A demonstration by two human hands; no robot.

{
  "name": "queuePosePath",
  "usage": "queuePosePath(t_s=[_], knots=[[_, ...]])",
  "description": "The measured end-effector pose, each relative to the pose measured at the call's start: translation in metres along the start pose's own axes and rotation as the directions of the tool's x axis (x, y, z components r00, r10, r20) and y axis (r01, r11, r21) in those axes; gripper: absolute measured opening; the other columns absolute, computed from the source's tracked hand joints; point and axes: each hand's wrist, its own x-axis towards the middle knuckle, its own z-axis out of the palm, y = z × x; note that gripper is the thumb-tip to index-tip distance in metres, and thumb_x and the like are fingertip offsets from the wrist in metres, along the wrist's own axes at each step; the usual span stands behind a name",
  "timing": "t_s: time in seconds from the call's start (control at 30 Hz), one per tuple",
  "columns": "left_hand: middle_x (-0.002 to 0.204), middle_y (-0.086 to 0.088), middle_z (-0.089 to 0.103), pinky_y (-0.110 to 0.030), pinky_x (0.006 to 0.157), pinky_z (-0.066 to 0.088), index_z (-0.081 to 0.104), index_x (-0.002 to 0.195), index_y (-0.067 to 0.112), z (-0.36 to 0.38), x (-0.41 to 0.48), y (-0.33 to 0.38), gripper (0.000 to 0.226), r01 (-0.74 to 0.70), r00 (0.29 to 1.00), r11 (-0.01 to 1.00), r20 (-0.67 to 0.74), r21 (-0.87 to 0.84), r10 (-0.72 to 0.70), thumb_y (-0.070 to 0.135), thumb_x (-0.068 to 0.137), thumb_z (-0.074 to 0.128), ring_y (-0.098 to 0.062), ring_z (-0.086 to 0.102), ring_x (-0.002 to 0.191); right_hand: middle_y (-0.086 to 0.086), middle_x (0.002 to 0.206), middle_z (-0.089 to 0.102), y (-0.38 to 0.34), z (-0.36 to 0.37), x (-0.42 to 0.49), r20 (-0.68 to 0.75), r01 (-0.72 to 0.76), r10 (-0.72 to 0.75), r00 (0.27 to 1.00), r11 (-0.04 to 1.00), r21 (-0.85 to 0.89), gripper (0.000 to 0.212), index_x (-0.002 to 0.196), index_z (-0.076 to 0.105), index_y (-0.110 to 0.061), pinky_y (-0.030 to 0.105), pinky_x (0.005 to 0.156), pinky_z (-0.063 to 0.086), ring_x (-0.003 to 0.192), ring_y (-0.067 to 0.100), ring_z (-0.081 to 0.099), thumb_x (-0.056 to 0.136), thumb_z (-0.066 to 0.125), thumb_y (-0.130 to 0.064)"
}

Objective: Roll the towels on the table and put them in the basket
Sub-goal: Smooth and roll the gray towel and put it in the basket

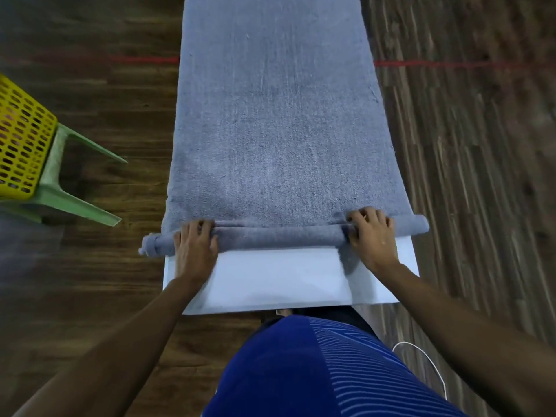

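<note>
A long grey towel (276,115) lies spread along a narrow white table (279,284). Its near end is wound into a thin roll (279,237) running across the table, sticking out past both edges. My left hand (195,245) grips the roll near its left end, fingers curled over the top. My right hand (371,236) grips it near the right end the same way. A yellow perforated basket (21,139) sits at the far left on a green plastic chair (69,188).
Dark wood floor lies on both sides of the table, crossed by a red line (451,64). A white cable (427,362) hangs by my right side. My blue shirt fills the bottom centre.
</note>
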Motion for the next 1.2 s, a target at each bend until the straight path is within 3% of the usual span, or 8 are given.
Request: queuePosePath(t_s=[0.1,0.3,0.4,0.53,0.63,0.8,1.0,1.2], knots=[[0.109,-0.014,0.061,-0.048,0.083,0.043,0.062,0.111,0.006,0.007,-0.013,0.000,0.033,-0.083,0.996,0.996,-0.011,0.020,0.084,0.017,0.085,0.044,-0.035,0.056,0.099,0.006,0.106,0.059,-0.009,0.005,-0.011,0.033,0.118,-0.119,0.992,0.992,0.032,0.028,0.107,0.062,-0.015,0.038,0.078,0.034,0.094,0.030,0.053,0.080,0.057,-0.019],[0.123,-0.020,0.060,-0.053,0.097,0.046,0.058,0.125,0.000,0.012,-0.016,-0.008,0.049,-0.119,0.982,0.992,0.151,0.036,0.112,0.010,0.079,0.048,-0.038,0.056,0.114,0.004,0.123,0.059,-0.011,0.010,-0.025,0.109,0.075,-0.073,0.991,0.997,-0.015,0.038,0.121,0.056,-0.018,0.044,0.091,0.042,0.111,0.029,0.055,0.084,0.055,-0.023],[0.108,-0.015,0.067,-0.048,0.092,0.048,0.065,0.112,0.004,0.002,-0.003,-0.003,0.041,-0.082,0.988,0.996,0.129,-0.030,0.085,0.014,0.080,0.043,-0.035,0.061,0.101,0.001,0.109,0.065,-0.011,0.005,-0.016,0.112,0.053,-0.054,0.992,0.999,0.012,0.043,0.114,0.060,-0.020,0.042,0.089,0.038,0.102,0.028,0.057,0.083,0.034,-0.034],[0.075,-0.008,0.068,-0.040,0.071,0.052,0.066,0.079,0.010,-0.007,-0.005,0.004,0.032,-0.057,0.984,0.997,0.168,-0.051,0.065,0.026,0.079,0.039,-0.028,0.061,0.069,0.000,0.109,0.068,-0.011,-0.003,-0.013,0.215,0.006,-0.006,0.977,1.000,-0.001,0.035,0.118,0.063,-0.025,0.040,0.090,0.033,0.103,0.023,0.056,0.090,0.042,-0.032],[0.064,-0.004,0.065,-0.034,0.058,0.048,0.060,0.076,0.015,-0.008,-0.007,0.004,0.031,0.002,0.975,0.998,0.222,-0.061,0.011,0.033,0.081,0.035,-0.025,0.059,0.057,0.005,0.109,0.069,-0.006,-0.005,-0.011,0.280,-0.037,0.041,0.959,0.999,-0.020,0.027,0.111,0.061,-0.022,0.039,0.089,0.031,0.103,0.025,0.057,0.094,0.043,-0.033],[0.097,-0.012,0.060,-0.049,0.083,0.040,0.061,0.099,0.010,0.003,-0.007,0.004,0.016,-0.002,1.000,0.999,0.002,0.032,0.002,0.014,0.085,0.056,-0.034,0.054,0.091,0.011,0.106,0.058,-0.004,-0.001,-0.012,0.045,-0.076,0.076,0.996,0.997,0.006,0.023,0.107,0.061,-0.014,0.043,0.080,0.035,0.097,0.033,0.051,0.084,0.061,-0.018],[0.107,-0.011,0.064,-0.044,0.089,0.036,0.065,0.108,0.007,0.012,-0.023,0.008,0.038,-0.037,0.999,0.999,0.013,-0.015,0.037,0.019,0.085,0.037,-0.031,0.055,0.099,0.010,0.104,0.060,-0.025,0.010,-0.022,0.074,0.061,-0.067,0.995,0.995,0.084,0.025,0.103,0.064,-0.011,0.043,0.078,0.040,0.093,0.032,0.053,0.079,0.059,-0.011],[0.109,-0.012,0.061,-0.046,0.090,0.039,0.063,0.109,0.008,-0.003,-0.030,0.015,0.034,0.109,0.992,0.989,-0.053,-0.104,-0.115,0.021,0.089,0.039,-0.033,0.054,0.099,0.009,0.104,0.061,-0.064,0.003,-0.007,0.069,0.103,-0.114,0.991,0.983,0.150,0.023,0.101,0.065,-0.011,0.041,0.078,0.038,0.095,0.032,0.053,0.078,0.063,-0.008]])
